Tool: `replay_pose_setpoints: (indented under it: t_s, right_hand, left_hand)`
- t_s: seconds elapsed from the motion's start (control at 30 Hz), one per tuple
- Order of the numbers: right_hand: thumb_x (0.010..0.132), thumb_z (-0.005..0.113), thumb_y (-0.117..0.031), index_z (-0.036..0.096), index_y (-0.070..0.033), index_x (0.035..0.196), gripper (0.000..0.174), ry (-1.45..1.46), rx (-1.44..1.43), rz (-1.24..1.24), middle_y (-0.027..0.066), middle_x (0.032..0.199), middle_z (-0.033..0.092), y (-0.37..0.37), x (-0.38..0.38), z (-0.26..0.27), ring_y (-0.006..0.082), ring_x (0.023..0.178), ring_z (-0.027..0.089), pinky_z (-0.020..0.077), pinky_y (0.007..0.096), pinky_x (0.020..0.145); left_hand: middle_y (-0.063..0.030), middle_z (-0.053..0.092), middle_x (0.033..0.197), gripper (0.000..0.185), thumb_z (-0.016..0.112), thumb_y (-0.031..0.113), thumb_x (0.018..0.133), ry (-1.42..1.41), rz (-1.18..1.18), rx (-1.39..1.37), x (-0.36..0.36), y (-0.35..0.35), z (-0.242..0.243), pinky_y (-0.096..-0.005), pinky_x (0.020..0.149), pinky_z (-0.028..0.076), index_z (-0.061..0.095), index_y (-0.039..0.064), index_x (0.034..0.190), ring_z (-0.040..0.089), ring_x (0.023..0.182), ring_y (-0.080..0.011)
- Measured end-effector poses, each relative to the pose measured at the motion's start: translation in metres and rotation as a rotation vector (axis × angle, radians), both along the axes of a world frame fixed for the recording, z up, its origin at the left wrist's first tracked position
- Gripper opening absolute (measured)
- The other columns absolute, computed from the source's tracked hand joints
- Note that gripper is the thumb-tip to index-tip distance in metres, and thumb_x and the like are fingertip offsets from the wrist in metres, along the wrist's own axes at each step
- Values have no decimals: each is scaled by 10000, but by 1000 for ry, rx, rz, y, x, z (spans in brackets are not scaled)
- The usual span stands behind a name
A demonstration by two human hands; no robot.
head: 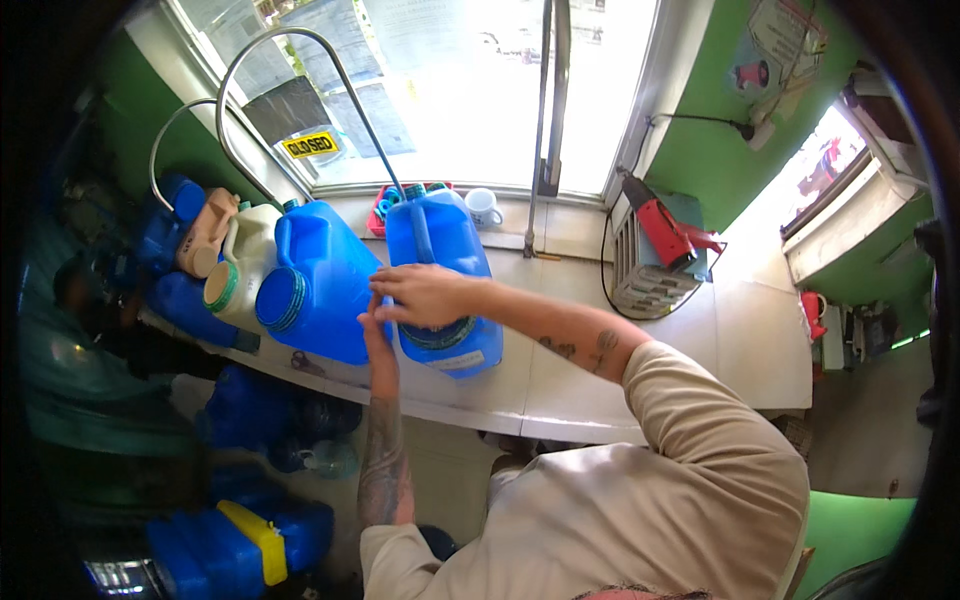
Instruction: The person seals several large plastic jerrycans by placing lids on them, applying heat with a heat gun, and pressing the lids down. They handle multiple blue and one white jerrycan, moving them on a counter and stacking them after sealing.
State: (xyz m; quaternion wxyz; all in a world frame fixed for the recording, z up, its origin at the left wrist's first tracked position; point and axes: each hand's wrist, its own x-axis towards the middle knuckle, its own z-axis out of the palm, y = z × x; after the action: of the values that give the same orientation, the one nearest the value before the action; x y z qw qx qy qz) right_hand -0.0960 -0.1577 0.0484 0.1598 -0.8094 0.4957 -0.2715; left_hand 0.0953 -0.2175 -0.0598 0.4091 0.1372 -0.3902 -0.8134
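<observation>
My right hand (429, 294) reaches in from the right, fingers stretched left, over the top of a blue plastic jug (480, 300). From below comes my left hand (380, 341), its fingertips meeting the right fingers at the jug's left side. Whether anything lies between the hands is hidden. A wide round cap (439, 336) with a greenish rim shows partly below the right hand. A curved metal tube (352, 75) ends at the small neck at the jug's back. Left of my hands, a second blue jug (341, 255) lies with its blue screw cap (281, 300) facing me.
A cream jug (255, 232) and a tan jug (210, 225) stand further left. Behind are a red basket (377, 219) and a white mug (482, 206). A red heat gun (664, 229) rests on a grey box (637, 277) to the right. Blue containers (225, 547) crowd the floor.
</observation>
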Motion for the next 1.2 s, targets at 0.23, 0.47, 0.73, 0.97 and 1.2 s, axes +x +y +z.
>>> replay_pose_setpoints:
  t_s: [0.23,0.47,0.73,0.97,1.2]
  right_hand:
    - [1046,589,-352,672,-40,1321,425,-521,113,-75,149,1261,721,13,-46,-31,279,1163,690,518,381,1027]
    - [1002,631,-343,652,-19,1282,429,-582,41,-269,160,1210,735,69,-51,-31,337,1125,697,530,427,981]
    - [1016,620,-295,513,-27,1398,479,-432,-10,-326,186,1174,728,142,-52,-28,357,1114,695,525,435,976]
    - [994,614,-307,660,-20,1216,366,-476,-79,-156,215,1143,718,132,-55,-23,390,1054,692,538,457,940]
    - [968,619,-283,658,-35,1190,336,-424,-103,-457,210,1093,685,151,-38,-25,411,1022,655,521,484,913]
  left_hand:
    - [-144,429,1566,898,223,726,1041,-472,181,-417,-29,43,14,-383,1199,334,274,47,1627,415,1442,-252]
    - [-139,235,1674,908,212,756,1018,-443,221,-380,-49,107,3,-433,1248,245,171,114,1659,264,1532,-286]
    - [-211,268,1655,957,646,612,943,-867,326,-931,-37,175,41,-484,1241,238,263,52,1617,294,1514,-392]
    - [-224,453,1549,895,815,572,793,-1204,424,-1603,-74,193,89,-565,1142,348,544,28,1450,395,1427,-456]
    - [-251,401,1574,797,847,511,765,-1100,134,-1607,-57,170,94,-577,1152,343,620,76,1393,365,1446,-477]
